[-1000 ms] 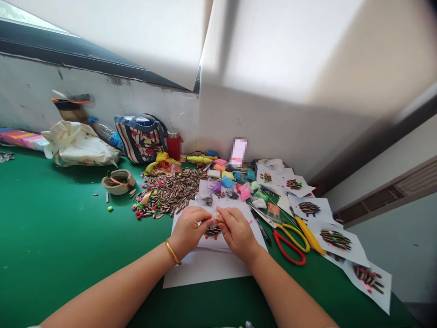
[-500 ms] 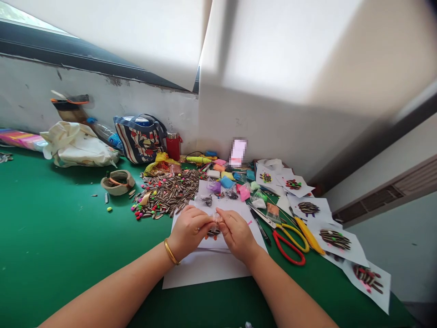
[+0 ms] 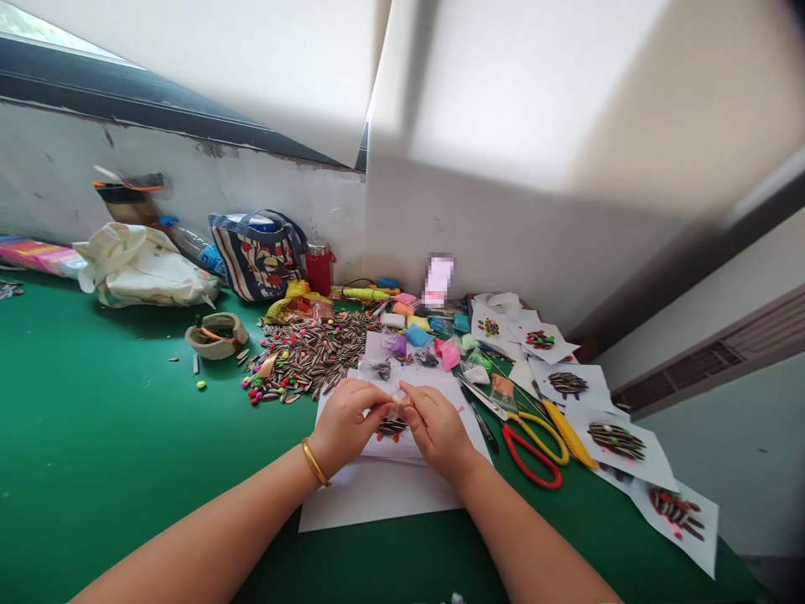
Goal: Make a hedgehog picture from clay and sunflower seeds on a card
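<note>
My left hand (image 3: 350, 424) and my right hand (image 3: 438, 429) meet over white paper (image 3: 377, 495). Between their pinched fingers is a small clear plastic bag (image 3: 397, 406), with both hands closed on it; what the bag contains is too small to tell. Just below the fingertips, a seed figure (image 3: 391, 428) with orange bits at its lower edge lies on the paper, partly covered by my hands. A heap of striped seeds (image 3: 320, 352) mixed with coloured balls spreads behind my left hand.
Red and yellow scissors (image 3: 532, 449), a black pen (image 3: 481, 418) and a yellow cutter (image 3: 569, 432) lie right of my right hand. Seed pictures (image 3: 616, 440) line the right edge. Clay packets (image 3: 417, 335), a striped bag (image 3: 257, 256) and a bowl (image 3: 217, 337) stand farther back.
My left fingers have shifted slightly at the bag, and a little more of the seed figure shows below them. Everything else stays where it was.
</note>
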Demonstrator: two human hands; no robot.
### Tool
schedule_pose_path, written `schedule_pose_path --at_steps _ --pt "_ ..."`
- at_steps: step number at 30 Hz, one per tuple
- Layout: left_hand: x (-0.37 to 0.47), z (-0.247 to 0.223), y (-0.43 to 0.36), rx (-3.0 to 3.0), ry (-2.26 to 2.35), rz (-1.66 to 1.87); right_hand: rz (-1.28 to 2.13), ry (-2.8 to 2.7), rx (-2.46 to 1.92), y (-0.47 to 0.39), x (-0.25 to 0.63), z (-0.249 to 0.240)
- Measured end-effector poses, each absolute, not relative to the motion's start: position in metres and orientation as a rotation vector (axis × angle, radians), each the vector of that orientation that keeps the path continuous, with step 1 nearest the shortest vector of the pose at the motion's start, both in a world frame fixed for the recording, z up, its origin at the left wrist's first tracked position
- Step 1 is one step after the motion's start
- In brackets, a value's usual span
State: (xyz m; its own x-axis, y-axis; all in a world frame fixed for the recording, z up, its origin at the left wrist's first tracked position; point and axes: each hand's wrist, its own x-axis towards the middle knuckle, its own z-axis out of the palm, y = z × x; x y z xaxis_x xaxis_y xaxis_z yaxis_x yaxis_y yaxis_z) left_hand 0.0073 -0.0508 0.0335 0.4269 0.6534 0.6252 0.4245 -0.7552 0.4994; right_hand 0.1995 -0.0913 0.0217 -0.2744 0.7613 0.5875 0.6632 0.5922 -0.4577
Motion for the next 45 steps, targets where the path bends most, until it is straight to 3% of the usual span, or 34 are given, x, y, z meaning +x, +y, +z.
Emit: schedule_pose_path --at_steps 34,40,45 --pt "0.005 0.029 -0.047 2.300 1.077 1.062 0.184 -1.998 -1.143 -0.090 0.202 0.017" --pt "0.006 0.026 -0.044 1.768 1.035 1.168 0.101 -1.910 -1.271 -0.082 0.214 0.017" --pt "0.010 0.031 -0.042 1.327 0.846 1.157 -0.177 -1.835 -1.675 -0.063 0.248 0.006"
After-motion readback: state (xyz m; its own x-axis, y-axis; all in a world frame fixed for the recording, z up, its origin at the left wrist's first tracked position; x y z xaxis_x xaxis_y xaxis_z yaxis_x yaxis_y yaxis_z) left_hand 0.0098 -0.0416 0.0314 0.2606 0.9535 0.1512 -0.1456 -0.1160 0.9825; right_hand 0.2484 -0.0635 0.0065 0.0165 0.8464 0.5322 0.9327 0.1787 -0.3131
